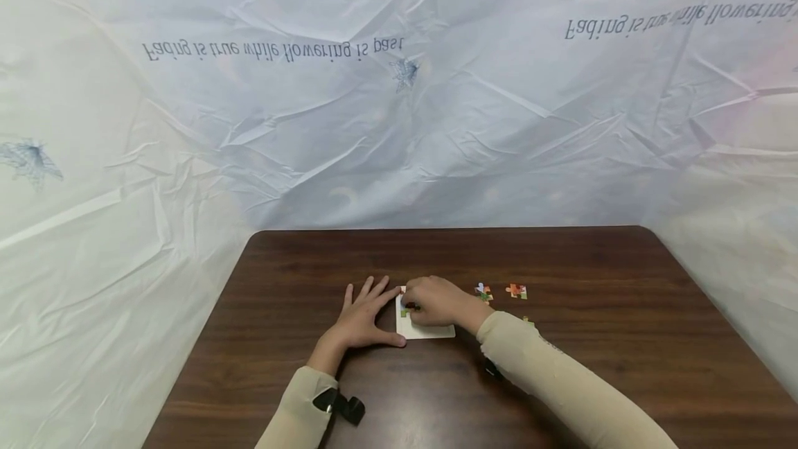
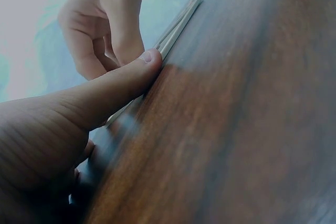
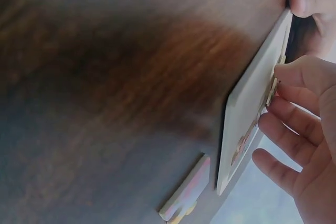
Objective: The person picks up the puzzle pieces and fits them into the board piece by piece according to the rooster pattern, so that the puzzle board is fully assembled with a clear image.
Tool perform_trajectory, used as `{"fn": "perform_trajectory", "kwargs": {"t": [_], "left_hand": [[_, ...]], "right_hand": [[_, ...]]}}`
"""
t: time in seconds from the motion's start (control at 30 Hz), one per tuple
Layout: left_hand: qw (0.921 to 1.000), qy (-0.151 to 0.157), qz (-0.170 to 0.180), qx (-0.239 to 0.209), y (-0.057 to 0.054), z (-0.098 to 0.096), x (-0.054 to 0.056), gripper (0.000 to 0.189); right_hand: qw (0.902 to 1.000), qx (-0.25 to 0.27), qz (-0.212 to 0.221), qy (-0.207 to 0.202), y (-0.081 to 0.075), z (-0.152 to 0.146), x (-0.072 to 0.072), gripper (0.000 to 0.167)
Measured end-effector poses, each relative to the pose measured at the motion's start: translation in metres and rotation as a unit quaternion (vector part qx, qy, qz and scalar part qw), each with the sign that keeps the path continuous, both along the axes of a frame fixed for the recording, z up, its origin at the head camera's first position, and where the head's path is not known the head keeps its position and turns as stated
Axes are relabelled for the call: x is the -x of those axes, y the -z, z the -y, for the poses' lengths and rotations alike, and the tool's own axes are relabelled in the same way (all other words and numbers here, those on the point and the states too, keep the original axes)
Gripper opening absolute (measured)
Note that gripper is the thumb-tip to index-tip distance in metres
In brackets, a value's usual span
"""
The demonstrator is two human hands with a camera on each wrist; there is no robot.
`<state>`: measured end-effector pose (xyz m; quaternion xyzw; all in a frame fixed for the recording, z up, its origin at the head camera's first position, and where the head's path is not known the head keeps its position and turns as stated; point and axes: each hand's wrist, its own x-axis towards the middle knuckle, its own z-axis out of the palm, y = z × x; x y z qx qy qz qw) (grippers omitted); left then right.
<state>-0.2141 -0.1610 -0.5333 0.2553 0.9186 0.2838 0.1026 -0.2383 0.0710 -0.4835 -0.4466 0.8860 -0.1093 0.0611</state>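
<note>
Pinched a puzzle piece in right hand over white board, touched board's left edge with spread left hand, and judged piece light, stiff, best gripped by opposite edges

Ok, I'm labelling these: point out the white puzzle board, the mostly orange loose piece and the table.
White puzzle board (image 1: 421,331), head view, bare lower part.
Mostly orange loose piece (image 1: 517,290), head view, middle of face.
Table (image 1: 424,386), head view, bare near part.
</note>
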Motion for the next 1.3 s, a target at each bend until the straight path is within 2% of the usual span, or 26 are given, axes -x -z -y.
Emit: {"fn": "perform_trajectory", "kwargs": {"t": [0.33,0.7,0.93,1.3], "left_hand": [[1.0000,0.002,0.003,0.002,-0.0016,0.0000,-0.0010,0.106],[1.0000,-0.002,0.001,0.000,-0.0004,-0.0001,-0.0005,0.106],[1.0000,-0.002,0.005,-0.001,-0.0008,-0.0003,-0.0006,0.106],[0.9999,-0.008,0.006,0.004,0.0006,-0.0013,0.0008,0.108]], "right_hand": [[0.9988,-0.027,-0.041,0.002,0.0000,0.0010,-0.0042,0.021],[0.9996,0.005,-0.027,-0.004,0.0064,-0.0008,-0.0009,0.022],[0.9993,0.033,-0.017,-0.009,0.0051,-0.0039,-0.0015,0.024],[0.9982,0.049,0.030,0.020,0.0021,-0.0071,-0.0028,0.028]]}}
